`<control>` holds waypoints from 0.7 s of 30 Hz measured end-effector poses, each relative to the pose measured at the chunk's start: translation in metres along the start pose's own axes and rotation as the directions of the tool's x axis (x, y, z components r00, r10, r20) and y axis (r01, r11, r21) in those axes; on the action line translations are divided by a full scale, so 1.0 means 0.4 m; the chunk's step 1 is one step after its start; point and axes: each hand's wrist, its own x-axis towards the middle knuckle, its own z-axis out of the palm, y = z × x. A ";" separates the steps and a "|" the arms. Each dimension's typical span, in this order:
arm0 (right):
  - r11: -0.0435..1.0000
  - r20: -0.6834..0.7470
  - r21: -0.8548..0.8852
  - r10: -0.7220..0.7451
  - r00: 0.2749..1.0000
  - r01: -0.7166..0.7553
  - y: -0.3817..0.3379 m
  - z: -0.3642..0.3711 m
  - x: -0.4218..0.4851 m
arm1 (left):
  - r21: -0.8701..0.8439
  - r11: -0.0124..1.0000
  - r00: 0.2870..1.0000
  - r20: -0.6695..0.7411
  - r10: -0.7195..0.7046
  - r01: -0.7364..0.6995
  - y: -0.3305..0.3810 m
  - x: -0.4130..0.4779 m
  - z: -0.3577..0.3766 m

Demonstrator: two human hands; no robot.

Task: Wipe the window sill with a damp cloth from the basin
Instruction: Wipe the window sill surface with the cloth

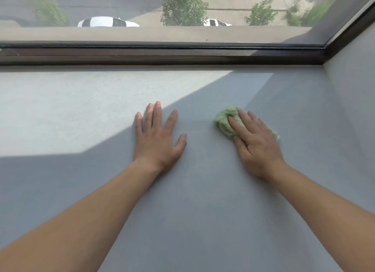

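Note:
The wide grey window sill (203, 200) fills the lower view, sunlit at the left and shaded at the right. A crumpled light green cloth (224, 119) lies on the sill right of centre. My right hand (255, 144) presses flat on the cloth, fingers spread over it, covering its near part. My left hand (158, 137) rests palm down on the bare sill to the left of the cloth, fingers apart, holding nothing. The basin is not in view.
A dark window frame (162, 55) runs along the far edge of the sill. A grey side wall (353, 93) closes the sill at the right. Through the glass are trees and parked cars far below.

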 end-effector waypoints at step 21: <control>0.999 -0.063 0.022 -0.038 0.997 0.039 -0.091 0.065 -0.310 | -0.095 0.994 0.998 0.006 -0.061 0.061 0.199 -0.422 0.046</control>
